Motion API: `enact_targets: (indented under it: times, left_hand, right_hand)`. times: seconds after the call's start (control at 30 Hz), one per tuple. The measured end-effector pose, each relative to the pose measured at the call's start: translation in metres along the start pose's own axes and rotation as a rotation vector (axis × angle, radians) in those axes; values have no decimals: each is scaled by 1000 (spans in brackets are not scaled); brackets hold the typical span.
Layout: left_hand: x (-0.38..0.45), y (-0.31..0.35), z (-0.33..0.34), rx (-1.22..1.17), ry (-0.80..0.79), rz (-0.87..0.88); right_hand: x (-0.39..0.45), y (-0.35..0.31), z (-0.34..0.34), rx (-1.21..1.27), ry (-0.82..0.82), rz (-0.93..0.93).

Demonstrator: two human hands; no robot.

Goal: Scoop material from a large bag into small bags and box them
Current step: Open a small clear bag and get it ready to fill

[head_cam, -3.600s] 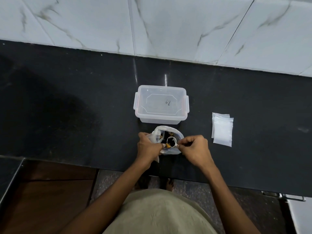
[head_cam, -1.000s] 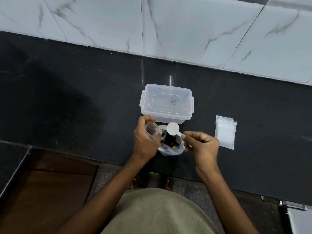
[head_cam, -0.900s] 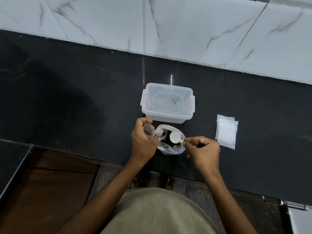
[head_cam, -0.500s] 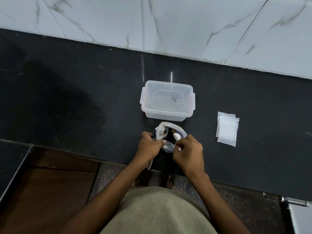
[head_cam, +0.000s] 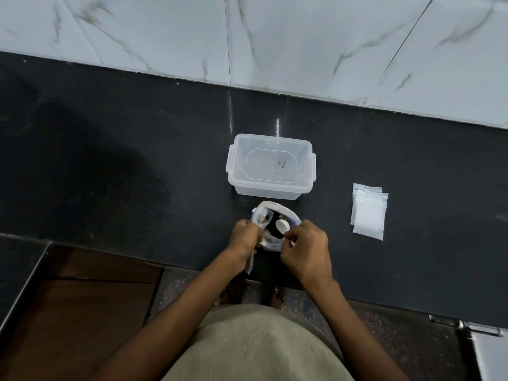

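- The table (head_cam: 110, 166) is a dark, polished stone slab running along a pale marble-veined tiled wall (head_cam: 275, 37); its gloss suggests smooth plastic would slide on it easily. Below the near edge, brown floor shows at the left.
- The clear plastic box (head_cam: 270, 167) sits about mid-table, lid on with clips at both ends; it looks stiff and light, best taken by its two short ends, and nothing is visible inside it.
- The large bag (head_cam: 264, 215) stands between the box and the near edge, its mouth open upward with dark and yellowish material inside. It is thin, soft film, so it will likely slump or tip unless held by the rim.
- The spare small bags (head_cam: 368, 213) lie flat in a short stack toward the right, well apart from the box; limp and slippery, they are probably easiest lifted at an edge.
- The left hand (head_cam: 244, 237) is curled, pinching thin plastic at the large bag's left rim; a strip of film hangs below the fist, likely a small bag, though I cannot tell for sure.
- The right hand (head_cam: 305, 248) pinches the handle of the white scoop (head_cam: 281, 224), whose bowl sits in the bag's mouth; it looks rigid and light.
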State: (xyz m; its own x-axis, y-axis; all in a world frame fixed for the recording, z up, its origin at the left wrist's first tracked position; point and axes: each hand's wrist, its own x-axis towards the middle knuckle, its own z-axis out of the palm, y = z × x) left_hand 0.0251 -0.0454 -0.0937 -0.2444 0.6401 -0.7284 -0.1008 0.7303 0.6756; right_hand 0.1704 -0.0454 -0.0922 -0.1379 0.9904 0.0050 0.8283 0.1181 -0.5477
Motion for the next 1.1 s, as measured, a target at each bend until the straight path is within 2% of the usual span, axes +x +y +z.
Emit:
enact_targets:
  times: [0.17, 0.3, 0.4, 0.57, 0.63, 0.7, 0.8, 0.87, 0.93, 1.1]
  left_hand:
    - [2, 2, 3, 29, -32, 22]
    - [2, 1, 2, -25, -35, 54]
    - [0, -1, 1, -28, -32, 93]
    - [0, -3, 1, -23, -28, 136]
    - [-2, -3, 0, -22, -40, 148]
    - [-4, -1, 1, -28, -64, 156]
    - [-7, 1, 2, -36, -91, 164]
    - [-6, 2, 3, -21, -84, 165]
    - [-4, 2, 3, 5, -69, 165]
    - [9, -4, 2, 84, -1, 187]
  right_hand:
    - [-2, 0, 4, -56, -11, -95]
    - [1, 0, -3, 40, -31, -74]
    - [8, -1, -16, 204, -47, 71]
    - [11, 8, -27, 585, -124, 421]
    - [11, 13, -26, 654, -122, 521]
    - [10, 17, -23, 513, -71, 471]
    - [7, 12, -18, 201, -16, 196]
    - [6, 7, -14, 164, -18, 122]
    - [7, 5, -15, 245, -31, 188]
    - [9, 14, -23, 645, 0, 546]
